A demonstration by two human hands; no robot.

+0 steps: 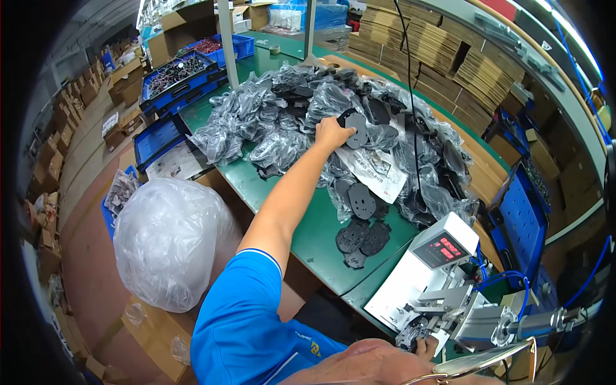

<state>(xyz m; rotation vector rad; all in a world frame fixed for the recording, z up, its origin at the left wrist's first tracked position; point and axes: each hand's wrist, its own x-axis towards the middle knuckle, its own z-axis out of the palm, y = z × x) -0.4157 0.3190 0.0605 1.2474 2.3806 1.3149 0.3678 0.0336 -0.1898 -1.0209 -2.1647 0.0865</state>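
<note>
My left hand (pixel 334 133) reaches out over the pile, its thumb and fingers closed on a flat dark-grey plastic plate (pixel 357 130) with rounded ends and small holes. Around it lies a heap of similar plates in clear plastic bags (pixel 276 151), with a printed sheet (pixel 378 173) just below. Near the heap's front edge, loose grey plates (pixel 362 201) and several black plates (pixel 353 236) rest on the green table. At the lower right, my right hand (pixel 426 347) is partly hidden, its curled fingers at the edge of a dark plastic part (pixel 410 332) at the machine's fixture.
A white benchtop machine (pixel 410 276) with a red-lit display and a metal cylinder stands at the right. Blue trays (pixel 527 215) flank the green table (pixel 263 189). A large clear bag (pixel 170 240) bulges at the left. A black cable (pixel 411 96) hangs over the heap.
</note>
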